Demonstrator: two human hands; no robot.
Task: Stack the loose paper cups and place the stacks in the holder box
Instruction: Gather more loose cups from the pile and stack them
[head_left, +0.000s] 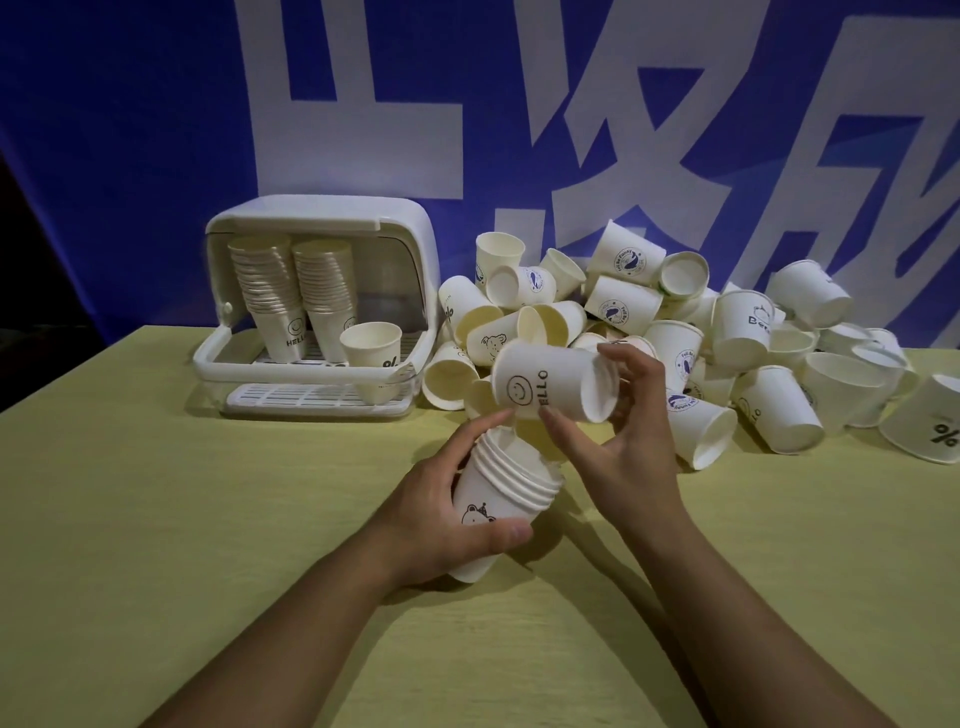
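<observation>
My left hand (457, 514) is wrapped around a short stack (506, 488) of nested cups, mouth tilted up and to the right — angled that way, I judge, so the next cup can slide straight in. My right hand (613, 441) pinches a single "HELLO" cup (550, 382) on its side, thumb under the wall and fingertips at the base, just above the stack's open rim. The loose cups (701, 332) lie heaped at the far right of the tabletop (182, 519). The holder box (322, 306) sits at the far left with its lid up — two tall stacks (296, 296) stand inside, and one lone cup (371, 343) beside them.
</observation>
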